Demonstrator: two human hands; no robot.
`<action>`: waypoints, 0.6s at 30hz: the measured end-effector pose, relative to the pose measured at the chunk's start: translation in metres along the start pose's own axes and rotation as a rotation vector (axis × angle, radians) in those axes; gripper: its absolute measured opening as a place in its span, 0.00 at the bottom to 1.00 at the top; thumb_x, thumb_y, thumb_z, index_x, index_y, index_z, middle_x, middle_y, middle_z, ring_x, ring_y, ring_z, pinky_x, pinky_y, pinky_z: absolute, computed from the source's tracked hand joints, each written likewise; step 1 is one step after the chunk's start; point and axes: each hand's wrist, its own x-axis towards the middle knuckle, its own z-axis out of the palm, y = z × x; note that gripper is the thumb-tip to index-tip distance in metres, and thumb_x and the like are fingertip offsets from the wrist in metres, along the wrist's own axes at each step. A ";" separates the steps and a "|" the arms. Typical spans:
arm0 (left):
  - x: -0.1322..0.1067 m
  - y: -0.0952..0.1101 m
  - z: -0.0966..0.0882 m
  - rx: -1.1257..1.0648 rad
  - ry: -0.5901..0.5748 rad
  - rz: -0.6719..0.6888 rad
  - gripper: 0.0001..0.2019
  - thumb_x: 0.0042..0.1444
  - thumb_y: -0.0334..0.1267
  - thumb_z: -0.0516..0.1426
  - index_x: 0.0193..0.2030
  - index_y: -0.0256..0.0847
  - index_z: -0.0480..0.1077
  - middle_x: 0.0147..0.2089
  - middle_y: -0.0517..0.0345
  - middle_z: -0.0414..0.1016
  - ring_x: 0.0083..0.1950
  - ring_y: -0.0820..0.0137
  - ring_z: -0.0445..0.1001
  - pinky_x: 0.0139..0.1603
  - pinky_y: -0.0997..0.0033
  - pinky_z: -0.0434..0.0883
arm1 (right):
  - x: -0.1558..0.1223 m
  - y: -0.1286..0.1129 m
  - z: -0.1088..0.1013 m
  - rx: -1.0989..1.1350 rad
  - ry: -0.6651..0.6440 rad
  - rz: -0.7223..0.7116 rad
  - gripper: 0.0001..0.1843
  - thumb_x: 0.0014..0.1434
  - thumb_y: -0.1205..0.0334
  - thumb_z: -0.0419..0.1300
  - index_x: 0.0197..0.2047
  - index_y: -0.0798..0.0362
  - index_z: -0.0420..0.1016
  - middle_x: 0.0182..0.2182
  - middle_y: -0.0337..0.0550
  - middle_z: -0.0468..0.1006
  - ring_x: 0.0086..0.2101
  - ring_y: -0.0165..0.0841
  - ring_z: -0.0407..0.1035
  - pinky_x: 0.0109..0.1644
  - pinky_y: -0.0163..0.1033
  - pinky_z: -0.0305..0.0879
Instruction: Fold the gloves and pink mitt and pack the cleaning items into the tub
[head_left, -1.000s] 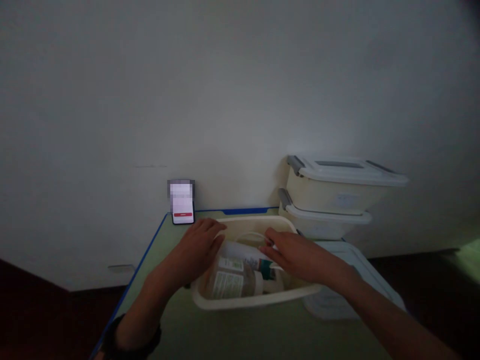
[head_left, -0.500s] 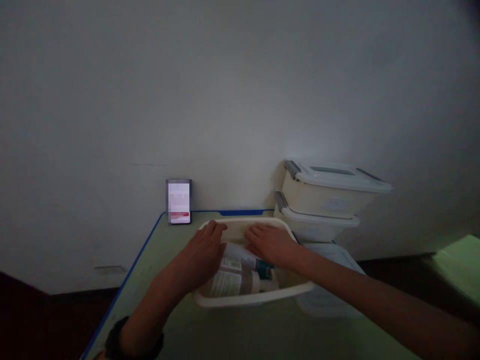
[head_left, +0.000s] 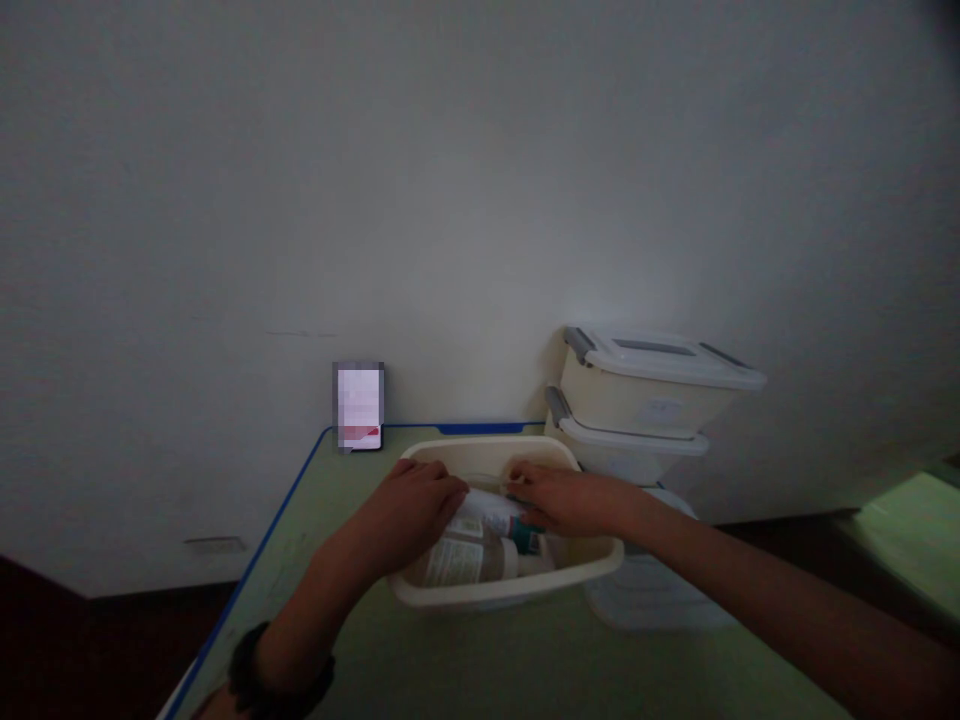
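Observation:
A cream plastic basin (head_left: 495,595) stands on the table, holding several containers. Inside it lie a clear bottle with a printed label (head_left: 459,558) and a white cap, and a white tube (head_left: 487,510) with a dark green end. My left hand (head_left: 420,505) reaches over the basin's left side, fingers bent together at the tube's left end; its grip underneath is hidden. From the right, my right hand (head_left: 574,500) reaches in, fingers curled near the back wall and thumb by the tube's green end. What it holds is too dim to make out.
A phone (head_left: 360,408) with a lit screen leans on the wall at the back left. Two lidded boxes (head_left: 652,400) are stacked at the back right. A pale translucent lid (head_left: 645,600) lies right of the basin. The green table (head_left: 300,560) has a blue edge.
My left fingers have come down and right, toward the tube. My right hand has shifted slightly right, its fingers now more curled. The camera view has shifted slightly.

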 end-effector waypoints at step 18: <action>0.000 0.005 -0.006 -0.025 -0.059 0.059 0.20 0.62 0.39 0.43 0.30 0.37 0.74 0.33 0.51 0.77 0.37 0.65 0.74 0.47 0.62 0.61 | 0.010 -0.018 -0.009 0.250 -0.021 -0.100 0.13 0.57 0.68 0.51 0.34 0.59 0.77 0.25 0.43 0.78 0.27 0.29 0.71 0.33 0.31 0.61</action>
